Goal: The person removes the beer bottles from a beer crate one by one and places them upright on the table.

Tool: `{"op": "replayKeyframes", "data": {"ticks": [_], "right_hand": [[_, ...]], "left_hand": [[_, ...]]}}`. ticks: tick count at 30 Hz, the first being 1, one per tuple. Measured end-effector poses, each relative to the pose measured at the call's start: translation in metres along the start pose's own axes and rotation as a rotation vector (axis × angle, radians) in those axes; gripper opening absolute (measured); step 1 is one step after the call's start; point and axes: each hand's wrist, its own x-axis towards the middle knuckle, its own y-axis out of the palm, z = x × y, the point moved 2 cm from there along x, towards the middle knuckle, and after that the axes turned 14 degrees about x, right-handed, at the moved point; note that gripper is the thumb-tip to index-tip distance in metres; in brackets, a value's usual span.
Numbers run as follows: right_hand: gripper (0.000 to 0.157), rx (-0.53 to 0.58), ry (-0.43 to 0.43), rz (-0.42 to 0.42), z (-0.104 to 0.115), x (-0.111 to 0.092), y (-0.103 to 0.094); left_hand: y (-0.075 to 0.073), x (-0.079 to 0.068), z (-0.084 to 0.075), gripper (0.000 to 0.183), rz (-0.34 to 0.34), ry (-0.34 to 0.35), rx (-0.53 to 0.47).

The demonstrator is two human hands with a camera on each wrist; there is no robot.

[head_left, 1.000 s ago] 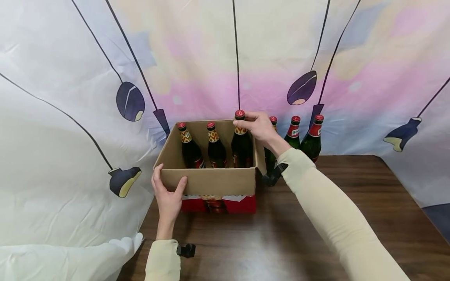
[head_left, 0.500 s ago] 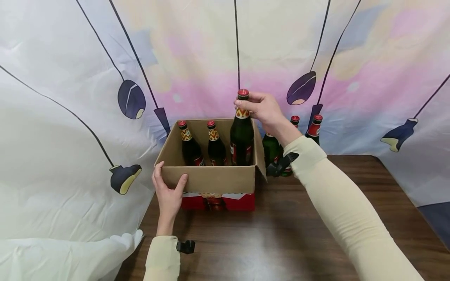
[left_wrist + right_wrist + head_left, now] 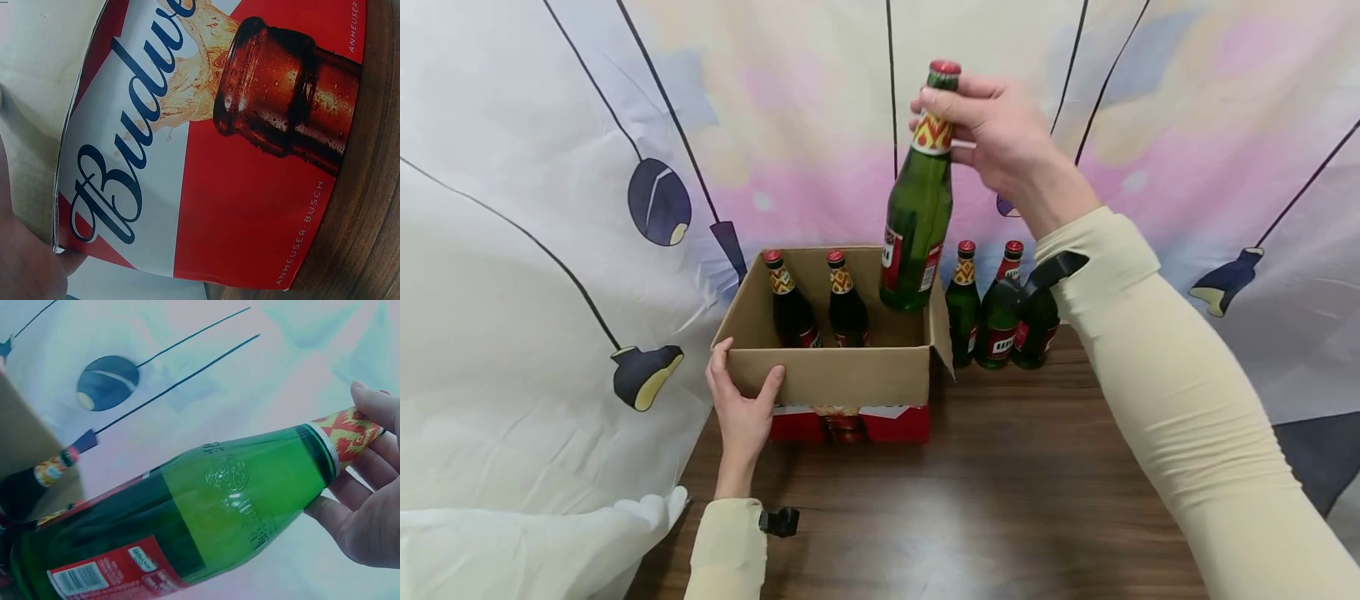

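Note:
My right hand (image 3: pixel 1007 133) grips a green glass beer bottle (image 3: pixel 917 208) by its neck, just below the red cap. The bottle is raised and slightly tilted, its base overlapping the back right of an open cardboard box (image 3: pixel 835 377). In the right wrist view, fingers and thumb wrap the bottle's patterned neck label (image 3: pixel 350 437). My left hand (image 3: pixel 741 421) holds the box at its front left corner, thumb on the front flap. Inside stand two more beer bottles, one on the left (image 3: pixel 792 318) and one in the middle (image 3: pixel 848 317).
Three green beer bottles stand right of the box: one with a patterned neck (image 3: pixel 964 304), another beside it (image 3: pixel 996 325) and a third (image 3: pixel 1036 337) partly behind my wrist strap. All rest on a dark wooden table (image 3: pixel 880 517). A printed cloth (image 3: pixel 820 100) hangs behind.
My right hand has lifted the bottle from the box's right side, up and slightly rightward. My left hand has kept its place on the box corner. The view has shifted slightly.

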Motion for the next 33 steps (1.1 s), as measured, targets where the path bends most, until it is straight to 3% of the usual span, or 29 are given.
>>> {"op": "replayKeyframes", "data": {"ticks": [8,14,20,26,33], "right_hand": [[0.026,-0.051,-0.077,-0.063,0.053,-0.008,-0.010],[0.030,-0.060,-0.063,-0.124,0.066,-0.018,-0.044],[0.033,-0.059,-0.029,-0.177,0.057,-0.033,-0.088],[0.031,-0.048,-0.033,-0.244,0.034,-0.053,-0.124],[0.023,-0.095,-0.098,-0.269,-0.009,-0.078,-0.163]], "left_hand": [[0.005,0.003,-0.005,0.080,-0.005,0.024,-0.007],[0.002,0.006,-0.006,0.082,-0.032,0.039,-0.001],[-0.003,0.006,-0.005,0.082,-0.037,0.037,0.001],[-0.007,0.000,-0.005,0.082,-0.038,-0.003,0.016],[-0.022,-0.008,-0.032,0.076,-0.048,0.009,0.009]]}}
